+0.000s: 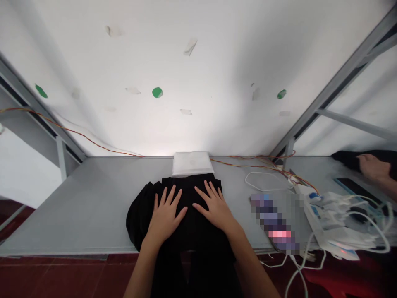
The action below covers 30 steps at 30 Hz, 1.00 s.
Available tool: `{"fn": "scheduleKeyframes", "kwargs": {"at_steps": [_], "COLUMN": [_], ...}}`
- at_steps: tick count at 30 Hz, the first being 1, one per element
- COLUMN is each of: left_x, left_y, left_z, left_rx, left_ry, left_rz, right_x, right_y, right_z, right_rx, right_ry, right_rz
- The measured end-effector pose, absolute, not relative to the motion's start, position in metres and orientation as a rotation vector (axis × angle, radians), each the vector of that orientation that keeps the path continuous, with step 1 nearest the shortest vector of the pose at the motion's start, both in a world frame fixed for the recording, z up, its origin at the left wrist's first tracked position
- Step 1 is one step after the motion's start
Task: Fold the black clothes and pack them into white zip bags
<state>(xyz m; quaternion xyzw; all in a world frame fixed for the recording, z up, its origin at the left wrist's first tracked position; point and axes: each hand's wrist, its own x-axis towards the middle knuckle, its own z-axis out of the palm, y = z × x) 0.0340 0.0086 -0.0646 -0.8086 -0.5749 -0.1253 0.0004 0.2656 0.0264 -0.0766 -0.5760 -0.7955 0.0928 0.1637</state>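
Observation:
A black cloth garment (186,223) lies bunched at the front edge of the grey table and hangs over it; its exact kind I cannot make out. My left hand (166,213) rests flat on its left part, fingers spread. On the right part lies my right hand (214,205), palm down with the fingers apart. Both hands press on the cloth without gripping it. Just behind the garment, against the wall, sits a flat white packet (192,163).
A phone with a blurred screen (274,225) lies to the right, by a power strip (313,215) crowded with white chargers and cables. Thin red-yellow wires (248,166) run along the wall. Metal frame posts stand on both sides. Another person's hand (374,165) shows far right.

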Motion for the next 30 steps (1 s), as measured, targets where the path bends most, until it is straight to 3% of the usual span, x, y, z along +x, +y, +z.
{"fn": "scheduleKeyframes", "kwargs": {"at_steps": [15, 19, 23, 30], "left_x": [0.036, 0.034, 0.031, 0.032], "left_y": [0.009, 0.01, 0.031, 0.09], "left_z": [-0.066, -0.062, -0.04, 0.005], "left_rx": [-2.526, -2.552, -2.425, -2.576], "left_ry": [-1.863, -1.938, -2.065, -1.817], "left_rz": [-0.426, -0.53, -0.592, -0.412], "right_x": [0.271, 0.286, 0.303, 0.316], "right_y": [0.029, 0.036, 0.052, 0.054], "right_z": [-0.08, -0.084, -0.077, -0.044], "right_rx": [-1.566, -1.496, -1.601, -1.424], "right_ry": [-2.223, -1.941, -1.766, -1.868], "right_rz": [0.353, 0.308, 0.15, 0.262]}}
